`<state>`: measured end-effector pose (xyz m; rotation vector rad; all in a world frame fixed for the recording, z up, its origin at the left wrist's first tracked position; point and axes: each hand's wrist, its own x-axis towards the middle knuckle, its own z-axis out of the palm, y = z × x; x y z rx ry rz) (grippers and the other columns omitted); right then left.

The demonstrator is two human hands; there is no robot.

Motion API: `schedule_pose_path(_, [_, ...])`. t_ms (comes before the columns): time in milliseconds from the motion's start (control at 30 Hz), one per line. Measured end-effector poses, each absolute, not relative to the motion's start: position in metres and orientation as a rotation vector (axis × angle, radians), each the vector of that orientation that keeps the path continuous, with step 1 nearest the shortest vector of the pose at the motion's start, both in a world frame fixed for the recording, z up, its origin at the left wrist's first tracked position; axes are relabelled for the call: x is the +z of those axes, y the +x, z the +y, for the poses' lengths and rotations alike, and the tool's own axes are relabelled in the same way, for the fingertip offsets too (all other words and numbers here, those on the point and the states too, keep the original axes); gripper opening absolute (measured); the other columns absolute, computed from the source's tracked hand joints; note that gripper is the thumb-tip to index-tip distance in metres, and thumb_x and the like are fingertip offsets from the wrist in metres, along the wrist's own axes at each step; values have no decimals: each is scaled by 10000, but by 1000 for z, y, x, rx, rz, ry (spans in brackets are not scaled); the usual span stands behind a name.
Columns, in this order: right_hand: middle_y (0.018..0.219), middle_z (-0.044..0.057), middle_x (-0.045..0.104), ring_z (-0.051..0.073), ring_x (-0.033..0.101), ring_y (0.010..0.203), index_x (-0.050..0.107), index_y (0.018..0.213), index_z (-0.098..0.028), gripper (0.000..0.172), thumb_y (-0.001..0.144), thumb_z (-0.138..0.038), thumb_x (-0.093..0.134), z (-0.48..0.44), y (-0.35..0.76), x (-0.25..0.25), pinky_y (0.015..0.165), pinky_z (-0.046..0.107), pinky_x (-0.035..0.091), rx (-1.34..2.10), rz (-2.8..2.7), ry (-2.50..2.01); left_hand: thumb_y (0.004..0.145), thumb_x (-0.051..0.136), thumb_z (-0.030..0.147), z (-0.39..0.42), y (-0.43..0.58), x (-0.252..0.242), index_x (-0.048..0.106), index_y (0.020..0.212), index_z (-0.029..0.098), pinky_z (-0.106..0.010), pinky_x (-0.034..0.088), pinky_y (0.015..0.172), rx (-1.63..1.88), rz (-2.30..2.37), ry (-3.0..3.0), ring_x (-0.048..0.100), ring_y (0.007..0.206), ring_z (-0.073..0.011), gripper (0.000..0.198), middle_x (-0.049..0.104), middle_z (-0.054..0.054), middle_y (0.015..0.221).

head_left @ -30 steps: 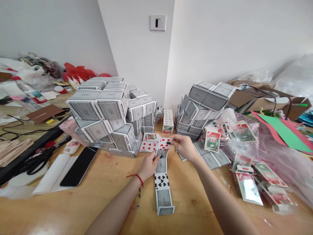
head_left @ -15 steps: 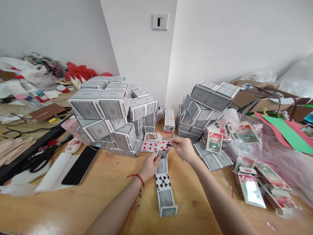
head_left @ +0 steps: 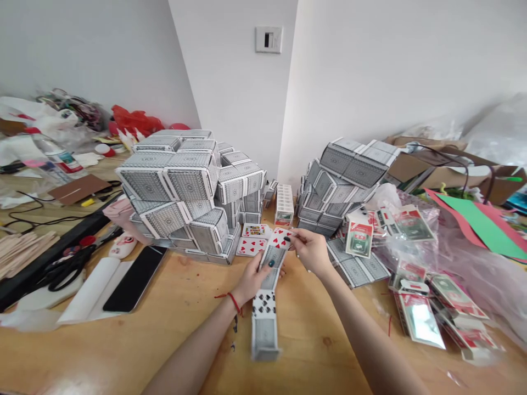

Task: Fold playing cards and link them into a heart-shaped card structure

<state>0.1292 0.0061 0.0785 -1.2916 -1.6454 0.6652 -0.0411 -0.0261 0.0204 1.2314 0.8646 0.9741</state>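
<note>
A strip of joined playing cards [head_left: 264, 328] hangs down toward me, showing grey backs and one spade face. My left hand [head_left: 251, 278] grips its upper part, with the thumb on a grey back. My right hand [head_left: 309, 251] pinches the edge of the heart card [head_left: 279, 238] at the top of the strip. Just beyond my hands, a few loose cards [head_left: 250, 247] lie face up, hearts in front and a picture card behind. The strip's lower end is folded and slightly blurred.
Large stacks of folded-card blocks stand at left [head_left: 189, 184] and right [head_left: 346, 175]. Between them sits a row of small clear boxes [head_left: 284, 204]. A phone [head_left: 135, 278] and scissors [head_left: 72, 266] lie left. Card boxes [head_left: 418, 321] and plastic wrap [head_left: 461, 274] cover the right side.
The strip's lower end has swung left and the upper part has tilted and lifted a little. My left hand has shifted slightly left; my right hand still pinches the top card.
</note>
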Motion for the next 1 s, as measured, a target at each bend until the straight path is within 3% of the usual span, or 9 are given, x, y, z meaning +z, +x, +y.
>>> schedule_pose_path(67, [642,35,658,153,604,540,642,820,-157,194,743,-214,474,9,129,79,499,232,472,677,-1645,-1302,798,377,507,-27,-39,23,494,1088,144,-247,418,555,887,755,994,572,601,-139,479,633,-63,760])
schedule_pose_path(200, [713,31,675,152,612,590,639,908,-176,241,722,-177,485,15,130,82,542,235,479,713,-1732,-1332,785,283,601,-26,-36,24,601,898,83,-235,402,481,749,773,789,543,485,-120,619,630,-82,652])
schedule_pose_path(767, [543,9,642,134,593,533,654,614,-154,241,691,-107,430,18,135,96,520,196,425,719,-1944,-1380,783,377,521,-29,-32,23,534,801,122,-208,344,438,854,752,705,456,457,-81,429,553,-34,651])
schedule_pose_path(1000, [564,-9,636,122,554,507,655,672,-165,223,668,-86,447,17,139,111,503,198,392,695,-2114,-1321,780,347,541,-26,-38,20,563,849,102,-204,324,447,733,682,719,435,449,-81,494,521,-28,595])
